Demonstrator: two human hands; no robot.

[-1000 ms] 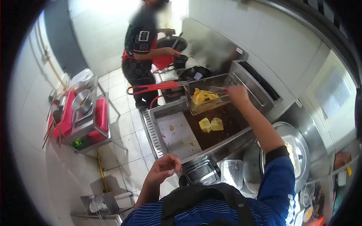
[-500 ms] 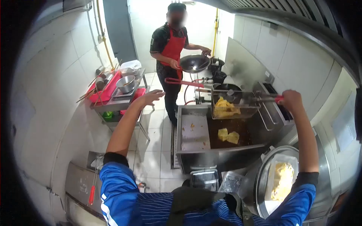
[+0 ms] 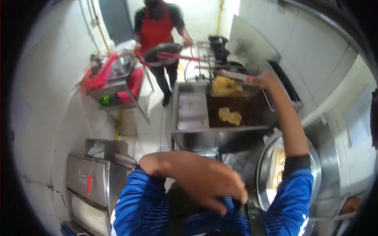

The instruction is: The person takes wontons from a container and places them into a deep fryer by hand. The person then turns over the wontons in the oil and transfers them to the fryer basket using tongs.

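My right hand [image 3: 265,80] is closed round a red-gripped metal handle [image 3: 238,76] above the back of the fryer. Whether this handle belongs to the fry basket is not clear. Yellow fried pieces [image 3: 226,85] sit in the wire fry basket [image 3: 215,94], at the fryer's back edge. Two more yellow pieces [image 3: 230,116] float in the dark oil below. My left hand [image 3: 212,183] is bent across in front of my torso, blurred, fingers extended and thumb apart, with nothing visible in it.
A co-worker in a red apron [image 3: 156,29] holds a dark wok [image 3: 162,53] beyond the fryer [image 3: 191,108]. On the left stands a metal table [image 3: 118,87] with red trays. A large round metal pot [image 3: 263,169] with a food container is at my right.
My left hand has swung from the far left in to my torso. The camera view has tilted down. The co-worker's wok appears nearer the table. My right hand still grips the red handle.
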